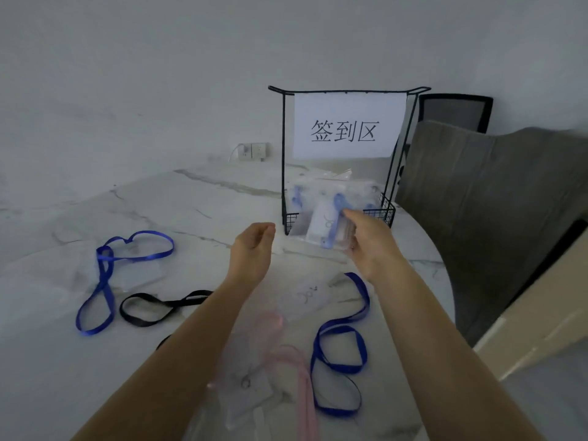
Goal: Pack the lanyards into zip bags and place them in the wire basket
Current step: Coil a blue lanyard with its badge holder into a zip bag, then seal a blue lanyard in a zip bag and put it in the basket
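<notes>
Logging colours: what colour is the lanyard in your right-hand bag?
The lanyard is blue; head view.

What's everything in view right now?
table: one, white marble, under everything
basket: one, black wire, far side of table
sign: one, white, hung on basket
packed bags: several, clear, inside basket
bag: one, clear, blue strap inside, at basket front
blue lanyards: two, loose, table left and near right
black lanyard: one, near left
pink lanyard: one, near edge, between arms
chairs: two, grey and black, right
socket: one, white, wall
left hand: empty, before basket
right hand: gripping bag
</notes>
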The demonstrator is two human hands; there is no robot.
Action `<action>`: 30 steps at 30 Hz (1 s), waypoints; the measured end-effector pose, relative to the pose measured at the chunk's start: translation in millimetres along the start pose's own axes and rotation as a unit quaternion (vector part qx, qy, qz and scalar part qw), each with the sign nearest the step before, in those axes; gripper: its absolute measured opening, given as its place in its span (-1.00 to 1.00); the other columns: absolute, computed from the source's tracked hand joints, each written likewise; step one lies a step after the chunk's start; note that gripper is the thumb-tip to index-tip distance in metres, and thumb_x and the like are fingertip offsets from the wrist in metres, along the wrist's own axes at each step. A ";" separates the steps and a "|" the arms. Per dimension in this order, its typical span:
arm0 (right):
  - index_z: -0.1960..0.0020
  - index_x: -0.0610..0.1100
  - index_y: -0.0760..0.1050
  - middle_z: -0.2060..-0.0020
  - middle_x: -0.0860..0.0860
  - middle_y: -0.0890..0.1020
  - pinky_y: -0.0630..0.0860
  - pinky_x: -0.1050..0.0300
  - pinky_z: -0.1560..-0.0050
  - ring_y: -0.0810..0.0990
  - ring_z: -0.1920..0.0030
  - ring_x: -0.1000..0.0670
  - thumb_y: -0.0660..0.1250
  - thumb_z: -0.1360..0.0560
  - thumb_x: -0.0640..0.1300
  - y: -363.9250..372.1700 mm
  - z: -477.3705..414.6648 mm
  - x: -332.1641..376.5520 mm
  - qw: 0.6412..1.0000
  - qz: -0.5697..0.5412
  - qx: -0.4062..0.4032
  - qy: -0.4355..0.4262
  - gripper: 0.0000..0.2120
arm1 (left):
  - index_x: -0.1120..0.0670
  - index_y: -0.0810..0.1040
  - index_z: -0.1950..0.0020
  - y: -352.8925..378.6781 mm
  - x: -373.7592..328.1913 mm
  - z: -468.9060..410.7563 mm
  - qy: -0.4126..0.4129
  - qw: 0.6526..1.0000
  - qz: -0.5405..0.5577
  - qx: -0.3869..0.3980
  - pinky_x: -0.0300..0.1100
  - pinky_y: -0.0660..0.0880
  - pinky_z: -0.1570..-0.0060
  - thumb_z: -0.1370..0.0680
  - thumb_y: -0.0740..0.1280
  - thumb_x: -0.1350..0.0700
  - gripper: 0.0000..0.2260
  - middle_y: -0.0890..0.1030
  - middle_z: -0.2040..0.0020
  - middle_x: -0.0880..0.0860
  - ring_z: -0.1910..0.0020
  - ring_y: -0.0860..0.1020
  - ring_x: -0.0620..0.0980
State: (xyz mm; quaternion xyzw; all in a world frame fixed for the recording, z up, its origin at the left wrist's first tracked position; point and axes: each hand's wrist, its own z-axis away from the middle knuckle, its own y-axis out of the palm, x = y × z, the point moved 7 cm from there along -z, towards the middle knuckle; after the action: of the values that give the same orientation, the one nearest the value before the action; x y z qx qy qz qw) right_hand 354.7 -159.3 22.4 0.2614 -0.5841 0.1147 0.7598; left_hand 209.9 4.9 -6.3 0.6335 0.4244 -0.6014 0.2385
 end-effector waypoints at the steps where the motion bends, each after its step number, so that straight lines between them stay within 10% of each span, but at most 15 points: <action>1: -0.16 -0.23 0.58 -0.04 -0.12 0.70 0.60 -0.01 -0.14 0.65 -0.05 -0.09 0.41 -0.56 -0.11 -7.0 -3.9 4.6 1.000 -0.029 0.001 0.006 -0.75 | 0.04 0.59 -0.10 5.8 3.3 -2.9 -0.013 1.000 -0.010 0.009 -0.04 0.59 -0.03 -0.63 0.27 0.03 -0.85 0.66 -0.02 0.02 -0.01 0.64 0.00; 5: -0.07 -0.19 0.59 0.14 -0.08 0.74 0.64 0.04 -0.03 0.70 0.05 -0.05 0.48 -0.50 0.04 -42.7 -41.4 28.0 0.997 0.037 -0.049 -0.050 -0.69 | 0.16 0.62 -0.02 25.8 21.6 -15.8 -0.083 0.995 -0.048 -0.019 -0.35 0.49 0.39 -0.63 0.23 0.08 -0.78 0.69 0.11 0.06 0.36 0.60 -0.12; 9: -0.20 -0.14 0.55 -0.04 -0.05 0.66 0.54 0.17 0.21 0.66 0.01 -0.03 0.48 -0.41 0.22 -64.1 -86.4 52.3 0.967 0.154 -0.166 -0.121 -0.46 | 0.16 0.61 0.14 26.2 28.1 -23.4 -0.104 0.991 -0.065 -0.060 -0.13 0.60 0.20 -0.62 0.18 0.02 -0.69 0.68 0.29 0.05 0.42 0.60 -0.05; 14: -0.31 -0.16 0.43 -0.06 -0.03 0.53 0.42 0.17 0.06 0.54 -0.02 -0.03 0.27 -0.60 -0.22 -58.5 -122.8 77.1 0.913 0.292 -0.209 -0.192 -0.71 | 0.16 0.61 0.19 27.2 32.5 -24.7 -0.107 0.991 -0.055 -0.053 -0.10 0.60 0.22 -0.63 0.20 -0.01 -0.66 0.66 0.36 0.07 0.46 0.58 -0.03; 21: -0.01 -0.24 0.53 -0.01 -0.20 0.60 0.38 0.16 0.08 0.58 -0.10 -0.18 0.27 -0.62 -0.09 -45.0 -159.0 71.4 0.847 0.501 -0.126 -0.125 -0.80 | 0.17 0.62 0.19 27.7 32.9 -29.1 -0.099 0.993 -0.040 -0.049 -0.16 0.59 0.30 -0.61 0.25 0.02 -0.70 0.66 0.36 0.08 0.49 0.58 -0.08; 25: -0.38 -0.24 0.48 -0.34 -0.30 0.49 0.52 0.04 -0.09 0.48 -0.32 -0.23 0.20 -0.64 -0.13 -39.2 -161.2 57.4 0.741 0.663 -0.077 -0.070 -0.64 | 0.16 0.62 0.20 28.6 34.7 -29.6 -0.096 0.994 -0.038 -0.044 -0.17 0.58 0.30 -0.61 0.27 0.04 -0.72 0.66 0.38 0.08 0.50 0.57 -0.08; 30: 0.11 -0.37 0.51 0.13 -0.24 0.61 0.46 0.03 0.21 0.50 0.29 -0.12 0.18 -0.63 0.18 -33.7 -151.0 58.0 0.733 0.659 -0.137 -0.100 -0.43 | 0.20 0.60 0.18 28.4 34.5 -29.0 -0.097 0.994 -0.020 -0.040 -0.26 0.50 0.45 -0.62 0.26 0.05 -0.71 0.64 0.36 0.11 0.51 0.56 -0.09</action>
State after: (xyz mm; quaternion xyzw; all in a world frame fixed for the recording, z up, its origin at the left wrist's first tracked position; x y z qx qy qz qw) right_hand 512.8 -114.9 41.2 -0.2856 -0.6922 0.4785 0.4586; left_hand 246.7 22.2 -40.7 0.5537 0.4359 -0.6470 0.2914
